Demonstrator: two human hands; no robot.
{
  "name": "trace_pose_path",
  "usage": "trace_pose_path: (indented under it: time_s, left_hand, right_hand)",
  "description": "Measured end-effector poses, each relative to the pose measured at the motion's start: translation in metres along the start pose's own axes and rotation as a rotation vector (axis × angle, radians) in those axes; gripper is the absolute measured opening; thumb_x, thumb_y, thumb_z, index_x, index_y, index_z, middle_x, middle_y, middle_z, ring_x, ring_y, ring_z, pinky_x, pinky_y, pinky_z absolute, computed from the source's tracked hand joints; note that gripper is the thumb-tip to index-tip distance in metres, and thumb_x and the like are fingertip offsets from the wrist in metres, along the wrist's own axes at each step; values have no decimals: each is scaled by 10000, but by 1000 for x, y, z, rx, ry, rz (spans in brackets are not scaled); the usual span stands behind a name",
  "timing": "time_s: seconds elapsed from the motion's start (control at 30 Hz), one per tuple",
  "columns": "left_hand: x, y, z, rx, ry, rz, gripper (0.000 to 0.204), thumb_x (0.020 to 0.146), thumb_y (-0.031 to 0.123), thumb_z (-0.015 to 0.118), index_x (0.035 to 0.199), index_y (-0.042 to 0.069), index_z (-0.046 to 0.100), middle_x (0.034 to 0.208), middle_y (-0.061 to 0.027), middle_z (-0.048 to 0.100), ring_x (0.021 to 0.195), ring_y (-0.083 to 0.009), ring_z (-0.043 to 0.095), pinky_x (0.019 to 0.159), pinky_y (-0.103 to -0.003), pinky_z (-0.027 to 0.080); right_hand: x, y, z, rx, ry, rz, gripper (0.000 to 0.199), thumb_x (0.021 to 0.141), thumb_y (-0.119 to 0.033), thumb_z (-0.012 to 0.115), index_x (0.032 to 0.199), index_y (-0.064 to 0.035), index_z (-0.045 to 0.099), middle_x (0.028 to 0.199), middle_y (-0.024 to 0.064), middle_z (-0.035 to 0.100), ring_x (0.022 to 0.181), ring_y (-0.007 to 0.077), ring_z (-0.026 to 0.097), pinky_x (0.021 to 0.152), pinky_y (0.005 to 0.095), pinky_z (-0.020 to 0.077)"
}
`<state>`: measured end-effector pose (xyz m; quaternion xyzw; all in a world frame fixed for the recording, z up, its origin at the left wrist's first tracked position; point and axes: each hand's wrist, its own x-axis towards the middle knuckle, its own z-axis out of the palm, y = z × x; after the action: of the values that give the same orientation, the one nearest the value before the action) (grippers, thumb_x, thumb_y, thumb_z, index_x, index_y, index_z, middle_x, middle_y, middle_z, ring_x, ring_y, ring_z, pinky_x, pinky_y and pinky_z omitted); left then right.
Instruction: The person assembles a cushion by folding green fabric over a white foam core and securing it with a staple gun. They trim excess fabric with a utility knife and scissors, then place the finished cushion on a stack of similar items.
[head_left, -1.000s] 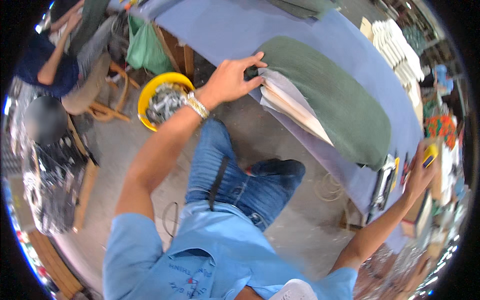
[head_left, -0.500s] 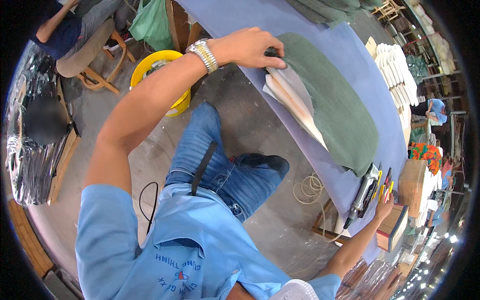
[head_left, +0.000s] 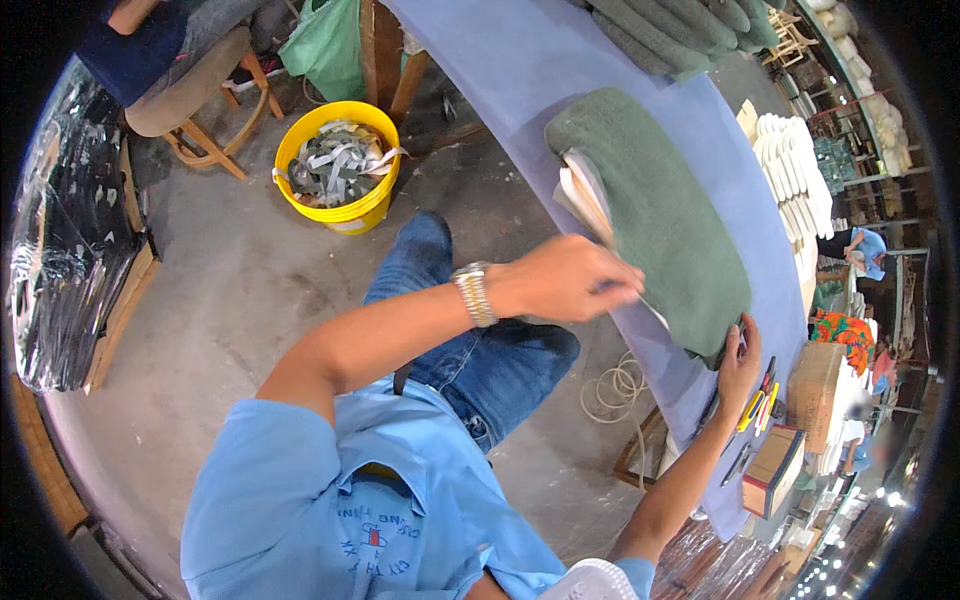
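A long cushion in green fabric (head_left: 670,220) lies on the blue-covered table (head_left: 520,90), its near side gaping over a pale inner layer (head_left: 583,196). My left hand (head_left: 575,280), with a metal watch on its wrist, is at the near edge of this gap. Its fingers are pinched together; what they hold, if anything, is hidden. At the cushion's right end my right hand (head_left: 738,365) grips the fabric, thumb apart from the curved fingers. Beside the right forearm lie yellow-handled tools (head_left: 757,410). That forearm mostly covers a dark air tool.
More green cushions (head_left: 680,35) are stacked at the table's far end. A yellow bucket of fabric scraps (head_left: 345,165) stands on the floor at left. White curved pieces (head_left: 790,170) and a cardboard box (head_left: 815,390) sit beyond the table. A pale hose (head_left: 615,395) coils below its near edge.
My left hand has moved right and nearer along the cushion's open side, leaving its far left end. The right hand has let go of the yellow-handled tool and moved onto the cushion's right end.
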<state>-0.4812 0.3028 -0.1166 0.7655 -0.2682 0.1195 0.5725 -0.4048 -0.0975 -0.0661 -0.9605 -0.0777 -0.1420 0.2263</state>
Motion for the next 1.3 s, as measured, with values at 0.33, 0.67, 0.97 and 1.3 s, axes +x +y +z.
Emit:
trace_pose_path:
  time_s: [0.33, 0.67, 0.97, 1.3]
  left_hand:
    - [16, -92, -119, 662, 164, 53, 879, 788, 111, 820, 1567, 164, 416, 1633, -116, 402, 1473, -309, 422, 1210, -444, 370]
    - [39, -31, -116, 866, 104, 373, 703, 756, 283, 846, 1391, 122, 591, 1527, -60, 542, 1478, -233, 430, 1234, -491, 314]
    - [56, 56, -90, 454, 221, 437, 585, 748, 287, 893, 1232, 30, 688, 1196, -139, 744, 1071, -330, 731, 926, -394, 583]
    - [43, 24, -116, 219, 289, 80, 511, 875, 177, 846, 1310, -13, 657, 1214, -122, 739, 1082, -155, 682, 965, -319, 529]
  right_hand:
    - [8, -261, 100, 237, 42, -519, 364, 880, -184, 774, 1225, -76, 732, 1359, 134, 673, 1284, 336, 609, 1104, 435, 453]
    - [9, -264, 97, 302, 38, -589, 334, 761, 0, 753, 1088, -66, 764, 1210, 70, 747, 1150, 279, 686, 1008, 394, 499]
    - [15, -258, 5, 495, 101, -612, 334, 833, 56, 668, 1139, -49, 752, 1160, 129, 754, 1072, 290, 714, 959, 352, 535]
    - [75, -292, 48, 560, 62, -806, 176, 934, -123, 686, 1090, -110, 767, 998, 71, 766, 899, 297, 701, 775, 380, 506]
